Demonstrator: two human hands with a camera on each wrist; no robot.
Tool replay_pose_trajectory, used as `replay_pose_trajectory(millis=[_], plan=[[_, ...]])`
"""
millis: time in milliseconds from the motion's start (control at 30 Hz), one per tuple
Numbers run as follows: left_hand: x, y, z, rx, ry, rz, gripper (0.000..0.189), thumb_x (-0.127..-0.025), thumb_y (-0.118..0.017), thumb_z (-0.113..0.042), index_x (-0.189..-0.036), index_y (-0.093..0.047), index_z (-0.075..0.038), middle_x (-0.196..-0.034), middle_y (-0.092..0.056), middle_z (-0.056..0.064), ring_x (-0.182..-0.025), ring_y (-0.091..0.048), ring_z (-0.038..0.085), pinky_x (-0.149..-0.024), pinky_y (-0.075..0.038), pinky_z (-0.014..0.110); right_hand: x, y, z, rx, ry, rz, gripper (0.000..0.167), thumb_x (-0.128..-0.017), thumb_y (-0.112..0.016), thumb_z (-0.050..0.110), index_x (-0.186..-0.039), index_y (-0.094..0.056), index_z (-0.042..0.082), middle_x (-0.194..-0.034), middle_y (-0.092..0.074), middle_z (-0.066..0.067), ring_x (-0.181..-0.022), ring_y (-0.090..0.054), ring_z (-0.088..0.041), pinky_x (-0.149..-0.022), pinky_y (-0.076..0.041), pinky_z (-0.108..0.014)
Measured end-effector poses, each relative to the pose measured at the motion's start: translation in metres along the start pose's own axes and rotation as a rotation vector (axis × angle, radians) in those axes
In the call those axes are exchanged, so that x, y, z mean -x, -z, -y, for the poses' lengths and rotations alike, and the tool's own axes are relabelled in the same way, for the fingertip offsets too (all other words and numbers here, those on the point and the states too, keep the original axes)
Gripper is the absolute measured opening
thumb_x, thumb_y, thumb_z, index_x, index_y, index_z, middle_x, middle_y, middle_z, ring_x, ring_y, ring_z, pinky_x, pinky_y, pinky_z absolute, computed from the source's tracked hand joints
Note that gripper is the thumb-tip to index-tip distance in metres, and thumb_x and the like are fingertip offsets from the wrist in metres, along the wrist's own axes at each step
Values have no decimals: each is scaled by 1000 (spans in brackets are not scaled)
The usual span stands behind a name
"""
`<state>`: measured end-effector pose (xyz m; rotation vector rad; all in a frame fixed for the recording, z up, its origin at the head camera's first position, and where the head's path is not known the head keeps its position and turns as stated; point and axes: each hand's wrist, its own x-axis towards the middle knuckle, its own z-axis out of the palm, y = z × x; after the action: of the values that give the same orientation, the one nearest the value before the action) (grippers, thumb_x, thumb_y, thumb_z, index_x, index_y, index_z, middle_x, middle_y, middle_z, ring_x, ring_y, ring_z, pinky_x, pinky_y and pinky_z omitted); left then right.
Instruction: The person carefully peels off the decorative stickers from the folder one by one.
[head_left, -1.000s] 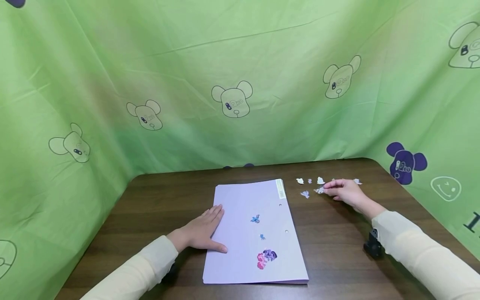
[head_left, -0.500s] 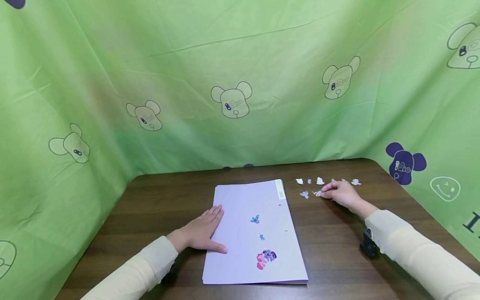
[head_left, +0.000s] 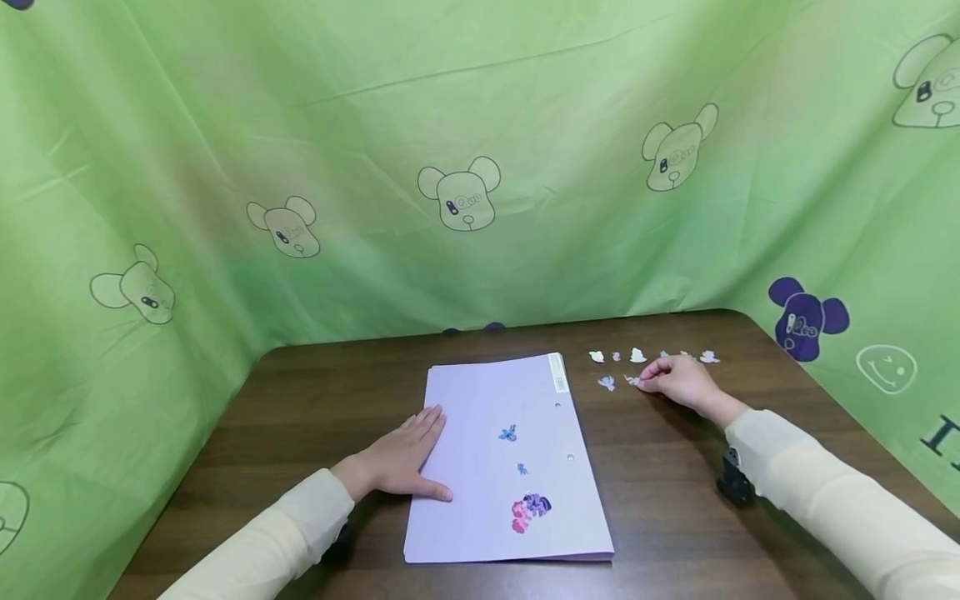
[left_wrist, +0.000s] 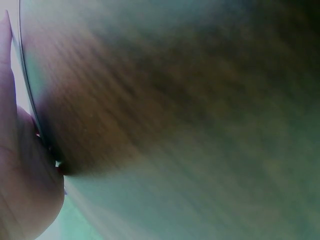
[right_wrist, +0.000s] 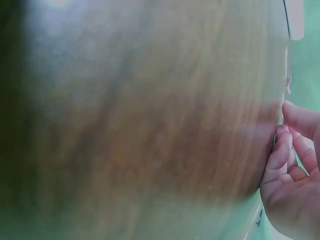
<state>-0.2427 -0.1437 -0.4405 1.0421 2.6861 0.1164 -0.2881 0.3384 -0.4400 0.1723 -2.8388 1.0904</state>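
In the head view, my left hand [head_left: 401, 457] lies flat with fingers spread on the left edge of a pale lilac folder or stack of sheets [head_left: 465, 417]. Small pony stickers lie on it: a blue one [head_left: 507, 433], a smaller blue one [head_left: 522, 469] and a pink and purple pair [head_left: 531, 510]. On the table to the right, my right hand [head_left: 684, 383] pinches the edge of a small pale sticker [head_left: 632, 380] at the tabletop. Beside that lies another small purplish sticker [head_left: 607, 383]. The pinched sticker's right part is hidden by my fingertips.
Behind my right hand runs a row of small cutout pieces, among them a white one [head_left: 637, 355] and one at the right end [head_left: 708, 357]. The brown wooden table [head_left: 315, 417] backs onto a green printed curtain [head_left: 360, 292]. Both wrist views are mostly blurred tabletop.
My right hand has shifted a little left and lower with the pale sticker, uncovering more of the back row. My left hand stays on the folder. The head view has tilted slightly.
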Motion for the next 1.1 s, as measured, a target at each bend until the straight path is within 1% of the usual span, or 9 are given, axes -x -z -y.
replay_pose_trajectory(millis=[300,633,800,967,1100], plan=[[0,0,0,1,-3,0,119,-77,-48,-83,-155,-9,-2,-162,-3,15,-147,-2,26,-117,-12,40,0,-2,0,15,0,9,12,-80,-77,14,-84,-72,3,-82,-68,-4,-79,-55,-19,-74,-41,-36],[0,1,-1,-8,8,6,119,-77,-49,-83,-155,-9,-3,-162,-2,14,-147,-1,25,-117,-11,39,0,-2,-2,-3,-18,22,17,-81,-78,16,-87,-71,1,-82,-67,-4,-78,-54,-17,-73,-42,-35],[0,1,0,6,-1,-1,118,-77,-50,-81,-155,-11,-1,-161,-5,16,-147,-4,28,-116,-13,41,0,-1,-2,-50,-37,49,20,-82,-77,14,-92,-70,-2,-81,-65,-4,-77,-53,-17,-72,-41,-35],[0,1,0,-2,6,5,119,-77,-49,-82,-155,-10,-2,-162,-3,15,-147,-3,26,-116,-13,40,0,3,0,-89,-45,70,21,-84,-76,14,-95,-69,-3,-79,-64,-2,-73,-52,-15,-66,-43,-30],[0,2,0,1,8,7,119,-77,-49,-82,-155,-10,-2,-162,-3,14,-147,-2,25,-116,-12,40,3,7,4,-181,-60,91,27,-85,-75,11,-101,-66,-8,-80,-63,-2,-70,-51,-12,-60,-45,-27]])
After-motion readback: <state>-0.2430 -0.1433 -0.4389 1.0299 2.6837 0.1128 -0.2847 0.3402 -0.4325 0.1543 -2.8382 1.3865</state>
